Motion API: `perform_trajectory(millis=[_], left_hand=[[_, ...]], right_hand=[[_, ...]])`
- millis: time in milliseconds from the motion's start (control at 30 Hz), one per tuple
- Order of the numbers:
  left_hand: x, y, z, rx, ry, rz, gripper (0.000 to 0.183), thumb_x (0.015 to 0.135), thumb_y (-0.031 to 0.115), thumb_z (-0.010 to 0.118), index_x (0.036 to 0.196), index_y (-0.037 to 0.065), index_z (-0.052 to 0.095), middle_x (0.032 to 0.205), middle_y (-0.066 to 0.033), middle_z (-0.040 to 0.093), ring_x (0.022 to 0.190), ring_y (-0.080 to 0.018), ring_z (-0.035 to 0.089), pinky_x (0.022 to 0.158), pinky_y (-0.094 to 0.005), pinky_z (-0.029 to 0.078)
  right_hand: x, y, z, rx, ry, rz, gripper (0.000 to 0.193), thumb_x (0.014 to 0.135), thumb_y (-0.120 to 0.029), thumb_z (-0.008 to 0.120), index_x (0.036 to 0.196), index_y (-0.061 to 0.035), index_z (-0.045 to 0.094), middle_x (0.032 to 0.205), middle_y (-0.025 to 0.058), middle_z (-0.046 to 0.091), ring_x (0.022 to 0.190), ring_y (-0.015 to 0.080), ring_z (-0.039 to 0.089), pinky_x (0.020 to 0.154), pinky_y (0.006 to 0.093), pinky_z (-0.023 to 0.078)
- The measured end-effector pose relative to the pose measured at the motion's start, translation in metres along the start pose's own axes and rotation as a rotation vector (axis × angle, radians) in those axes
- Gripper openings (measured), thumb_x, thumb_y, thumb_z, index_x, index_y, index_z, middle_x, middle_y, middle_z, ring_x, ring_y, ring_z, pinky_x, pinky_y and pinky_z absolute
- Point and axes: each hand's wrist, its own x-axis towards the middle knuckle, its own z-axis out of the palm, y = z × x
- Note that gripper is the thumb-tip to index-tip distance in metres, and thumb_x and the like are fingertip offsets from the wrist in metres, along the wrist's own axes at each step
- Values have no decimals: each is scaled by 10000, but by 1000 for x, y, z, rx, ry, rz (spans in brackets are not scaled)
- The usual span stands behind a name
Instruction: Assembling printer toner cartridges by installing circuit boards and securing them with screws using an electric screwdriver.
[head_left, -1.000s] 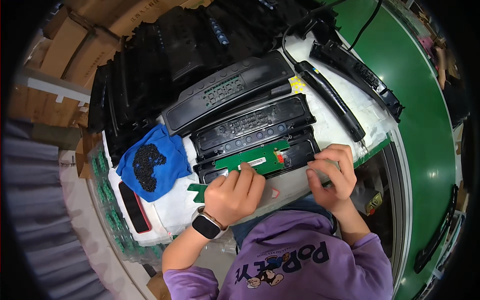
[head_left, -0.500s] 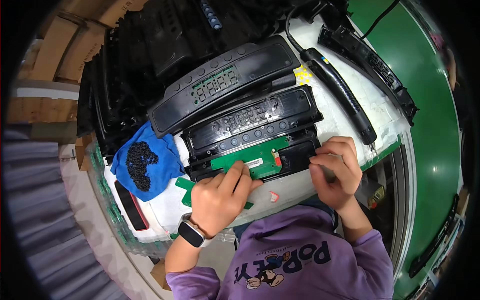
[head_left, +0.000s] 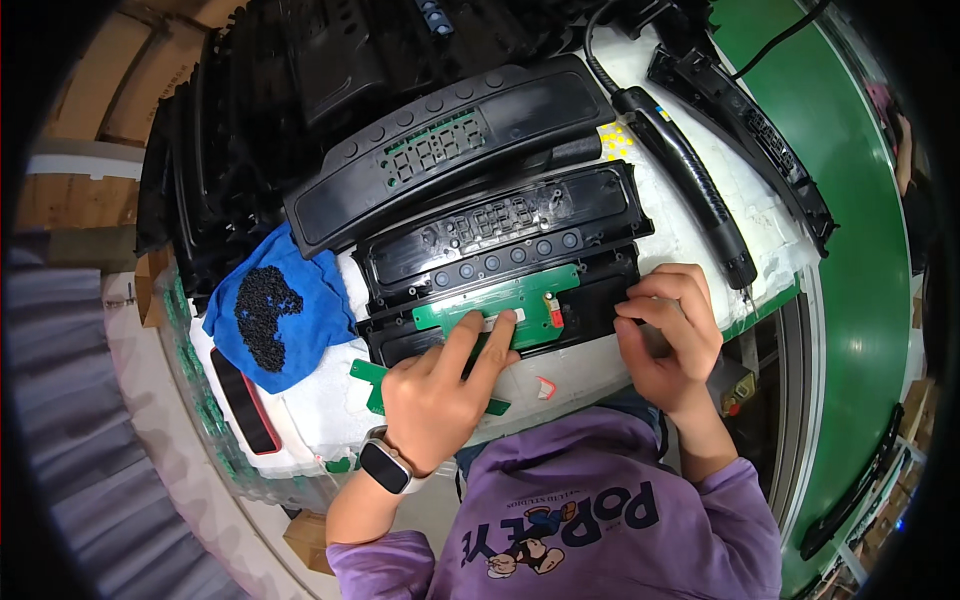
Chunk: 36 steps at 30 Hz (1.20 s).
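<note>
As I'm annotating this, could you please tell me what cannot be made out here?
Head view: much of the lower green board, hidden by the left hand.
Head view: anything inside the right hand, hidden by its fingers.
Head view: stacked black panels' far ends, cut off by top edge.

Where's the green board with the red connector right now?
In the head view, the green board lies near the middle on a black housing, left of the right hand, with the left hand touching it and a black panel above.
</note>
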Motion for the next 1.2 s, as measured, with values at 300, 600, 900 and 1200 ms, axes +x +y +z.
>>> perform_trajectory(millis=[300,600,900,1200], left_hand=[[0,7,3,42,28,-26,309,769,220,682,1056,110,660,1123,-81,625,477,-81,500,413,-198,411],[-3,5,4,38,49,-23,282,769,211,684,1015,76,667,1077,-95,643,465,-80,505,399,-193,400],[-2,9,4,53,55,-39,322,699,147,740,997,50,669,1014,-115,660,434,-106,524,373,-221,384],[-6,11,7,109,62,-35,285,765,186,683,1009,41,659,1057,-118,653,442,-77,480,383,-187,360]], right_hand=[[0,1,2,-8,-50,6,254,535,71,674,774,2,623,821,110,564,765,283,546,631,343,454],[-4,3,8,-123,-123,21,212,558,-6,674,755,-61,619,849,52,563,823,249,561,641,338,428],[-1,0,8,-118,-137,52,203,555,24,657,740,-48,612,827,64,549,815,255,545,668,344,422],[-2,1,7,-122,-146,52,200,559,13,657,741,-54,608,827,59,547,817,252,544,672,342,413]])
